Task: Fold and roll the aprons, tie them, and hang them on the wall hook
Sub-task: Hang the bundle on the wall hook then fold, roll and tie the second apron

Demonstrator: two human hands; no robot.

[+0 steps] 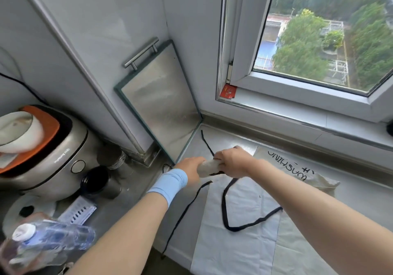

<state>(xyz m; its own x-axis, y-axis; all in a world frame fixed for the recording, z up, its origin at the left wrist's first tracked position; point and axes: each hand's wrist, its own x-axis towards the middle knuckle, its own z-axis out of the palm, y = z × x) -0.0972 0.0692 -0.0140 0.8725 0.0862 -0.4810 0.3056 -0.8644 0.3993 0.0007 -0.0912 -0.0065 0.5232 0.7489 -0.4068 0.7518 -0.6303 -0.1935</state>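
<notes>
A rolled beige apron (209, 167) is held just above the counter between both hands. My left hand (190, 168), with a light blue wristband, grips its left end. My right hand (232, 162) is curled round its right end. Black apron straps (225, 209) trail from the roll: one runs back toward the corner, one hangs over the counter's front edge, one loops on a flat pale blue apron (240, 232) spread below the hands. A beige cloth with black lettering (297, 168) lies under my right forearm. No wall hook is in view.
A steel board with a handle (159, 96) leans in the corner. At the left stand a rice cooker (53, 155), dark cups (100, 181) and a plastic bottle (53, 238). A window (319, 41) and its sill (297, 117) run behind the counter.
</notes>
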